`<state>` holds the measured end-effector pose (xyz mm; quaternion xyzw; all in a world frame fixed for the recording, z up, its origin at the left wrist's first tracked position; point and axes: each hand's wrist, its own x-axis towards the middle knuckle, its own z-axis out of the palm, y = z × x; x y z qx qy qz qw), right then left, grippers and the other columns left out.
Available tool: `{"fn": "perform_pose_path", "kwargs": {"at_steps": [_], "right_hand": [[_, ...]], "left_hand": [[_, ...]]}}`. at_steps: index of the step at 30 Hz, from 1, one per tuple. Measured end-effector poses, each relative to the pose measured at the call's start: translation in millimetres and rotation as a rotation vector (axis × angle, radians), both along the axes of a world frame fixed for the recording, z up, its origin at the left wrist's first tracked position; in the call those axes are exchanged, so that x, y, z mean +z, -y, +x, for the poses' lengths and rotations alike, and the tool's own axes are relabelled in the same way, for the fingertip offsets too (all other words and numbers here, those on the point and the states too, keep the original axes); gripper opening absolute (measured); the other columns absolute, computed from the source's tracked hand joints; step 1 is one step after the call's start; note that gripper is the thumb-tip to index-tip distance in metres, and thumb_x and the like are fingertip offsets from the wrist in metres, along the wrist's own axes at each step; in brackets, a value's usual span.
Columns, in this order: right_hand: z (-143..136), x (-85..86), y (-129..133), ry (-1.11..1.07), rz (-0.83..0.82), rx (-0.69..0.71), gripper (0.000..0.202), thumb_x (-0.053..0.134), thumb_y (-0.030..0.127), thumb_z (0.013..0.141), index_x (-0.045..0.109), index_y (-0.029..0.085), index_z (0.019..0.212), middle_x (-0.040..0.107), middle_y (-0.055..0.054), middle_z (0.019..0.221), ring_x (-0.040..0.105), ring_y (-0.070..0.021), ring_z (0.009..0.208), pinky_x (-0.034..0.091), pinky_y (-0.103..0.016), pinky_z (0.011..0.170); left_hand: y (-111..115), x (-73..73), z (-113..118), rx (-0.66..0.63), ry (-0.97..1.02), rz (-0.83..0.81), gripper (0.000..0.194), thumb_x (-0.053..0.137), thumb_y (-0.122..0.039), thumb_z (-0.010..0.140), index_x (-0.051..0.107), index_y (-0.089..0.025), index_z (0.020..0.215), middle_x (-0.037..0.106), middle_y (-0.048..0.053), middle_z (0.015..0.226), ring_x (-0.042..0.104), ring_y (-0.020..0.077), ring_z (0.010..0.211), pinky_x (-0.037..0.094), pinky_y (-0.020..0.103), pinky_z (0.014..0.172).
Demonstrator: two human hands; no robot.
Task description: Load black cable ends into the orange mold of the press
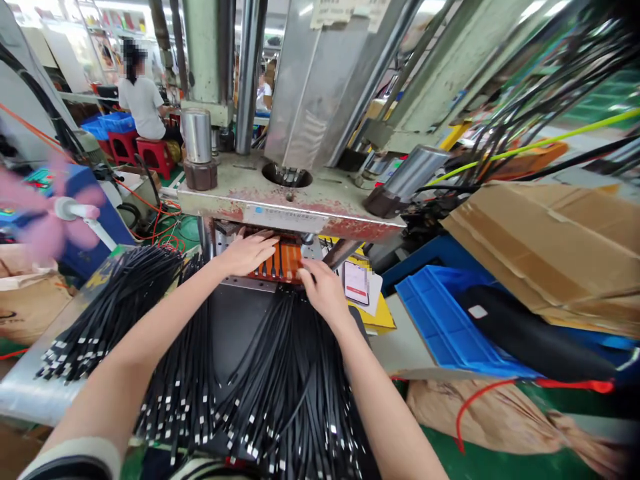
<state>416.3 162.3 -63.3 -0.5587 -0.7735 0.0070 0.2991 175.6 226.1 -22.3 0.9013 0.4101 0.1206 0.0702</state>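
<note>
Probably a factory — heavy press (320, 200), heaped black cables (305, 360).

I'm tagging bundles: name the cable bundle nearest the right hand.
The rightmost bundle, fanning down below the orange plate beside the right hand; the middle bundle and left bundle lie farther off.

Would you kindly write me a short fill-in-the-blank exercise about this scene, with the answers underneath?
1. The left hand and the right hand, at either side of the orange plate, are ____ rather than gloved.
2. The cables fanned out in front of the plate are mainly ____ in colour.
3. The plastic tray at the right is ____.
4. The fan at the left has ____ blades.

Missing words: bare; black; blue; pink.
</note>
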Motion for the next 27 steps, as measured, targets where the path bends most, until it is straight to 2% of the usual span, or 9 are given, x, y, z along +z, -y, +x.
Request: {"fn": "perform_pose_path", "kwargs": {"at_steps": [2, 4, 7, 11, 15, 18, 22, 25, 27], "right_hand": [[19.9, -9.7, 35.0, 0.126, -0.130, -0.239, 0.039, 0.039, 0.037, 0.103, 0.070, 0.013, 0.105, 0.071, -0.016, 0.104, 0.067, -0.0286, 0.098, 0.051, -0.039, 0.085], [32.9, -15.8, 64.5, 0.329, -0.356, -0.413, 0.040, 0.045, 0.043, 0.101, 0.070, 0.015, 0.090, 0.071, -0.016, 0.089, 0.069, -0.0317, 0.083, 0.049, -0.038, 0.069], [38.4, -18.9, 86.9, 0.456, -0.586, -0.425, 0.036, 0.051, 0.046, 0.099, 0.068, 0.017, 0.089, 0.072, -0.015, 0.086, 0.070, -0.0328, 0.080, 0.043, -0.035, 0.063], [40.2, -18.0, 86.0, 0.332, -0.623, -0.374, 0.024, 0.051, 0.035, 0.099, 0.066, 0.019, 0.088, 0.074, -0.010, 0.087, 0.070, -0.0284, 0.086, 0.040, -0.032, 0.066], [41.5, -13.9, 84.1, 0.290, -0.586, -0.448, 0.026, 0.049, 0.035, 0.100, 0.068, 0.021, 0.091, 0.074, -0.010, 0.089, 0.070, -0.0292, 0.089, 0.040, -0.033, 0.068], [32.1, -12.0, 87.7, 0.307, -0.595, -0.420, 0.031, 0.053, 0.047, 0.098, 0.069, 0.022, 0.090, 0.074, -0.010, 0.087, 0.069, -0.0317, 0.088, 0.040, -0.034, 0.066], [16.5, -15.7, 88.0, 0.339, -0.581, -0.376, 0.020, 0.058, 0.038, 0.094, 0.068, 0.020, 0.093, 0.073, -0.013, 0.096, 0.069, -0.0317, 0.087, 0.039, -0.033, 0.064], [14.5, -17.5, 86.1, 0.216, -0.564, -0.383, 0.016, 0.055, 0.028, 0.092, 0.067, 0.020, 0.088, 0.073, -0.010, 0.085, 0.069, -0.0295, 0.080, 0.039, -0.033, 0.064], [14.1, -12.0, 88.7, -0.014, -0.459, -0.339, 0.015, 0.054, 0.029, 0.091, 0.065, 0.020, 0.084, 0.070, -0.006, 0.075, 0.067, -0.0250, 0.072, 0.040, -0.031, 0.063]], "left_hand": [[36.1, -9.9, -36.2, 0.087, 0.021, 0.124, 0.051, 0.024, -0.043, 0.104, 0.061, -0.017, 0.128, 0.059, 0.010, 0.137, 0.053, 0.0231, 0.129, 0.038, 0.037, 0.110], [64.5, -20.3, -70.8, 0.405, -0.061, 0.169, 0.048, 0.031, -0.044, 0.101, 0.066, -0.014, 0.115, 0.067, 0.015, 0.119, 0.061, 0.0285, 0.115, 0.048, 0.041, 0.098], [82.7, -34.4, -107.0, 0.820, -0.303, 0.000, 0.051, 0.038, -0.050, 0.097, 0.065, -0.009, 0.108, 0.069, 0.021, 0.103, 0.066, 0.0384, 0.099, 0.053, 0.047, 0.081], [78.0, -41.5, -121.9, 0.835, -0.368, -0.249, 0.049, 0.027, -0.043, 0.100, 0.066, -0.013, 0.109, 0.070, 0.021, 0.100, 0.069, 0.0374, 0.096, 0.052, 0.044, 0.081], [74.5, -28.7, -121.3, 0.881, -0.293, -0.081, 0.047, 0.033, -0.047, 0.099, 0.069, -0.018, 0.105, 0.071, 0.017, 0.095, 0.069, 0.0364, 0.091, 0.050, 0.040, 0.076], [76.4, -16.8, -116.8, 0.727, -0.132, 0.051, 0.038, 0.042, -0.042, 0.097, 0.071, -0.018, 0.090, 0.072, 0.012, 0.088, 0.068, 0.0288, 0.084, 0.046, 0.033, 0.072], [83.2, -5.0, -95.3, 0.279, 0.300, -0.010, 0.041, 0.047, -0.041, 0.096, 0.066, -0.016, 0.071, 0.066, 0.003, 0.070, 0.060, 0.0151, 0.066, 0.040, 0.024, 0.064], [92.9, 7.3, -68.7, 0.089, 0.585, -0.135, 0.035, 0.052, -0.040, 0.096, 0.070, -0.015, 0.079, 0.065, 0.001, 0.071, 0.057, 0.0119, 0.064, 0.041, 0.022, 0.062], [100.4, 19.6, -50.0, 0.006, 0.697, -0.202, 0.029, 0.055, -0.036, 0.095, 0.073, -0.015, 0.088, 0.066, 0.001, 0.073, 0.057, 0.0110, 0.064, 0.043, 0.021, 0.062]]}}
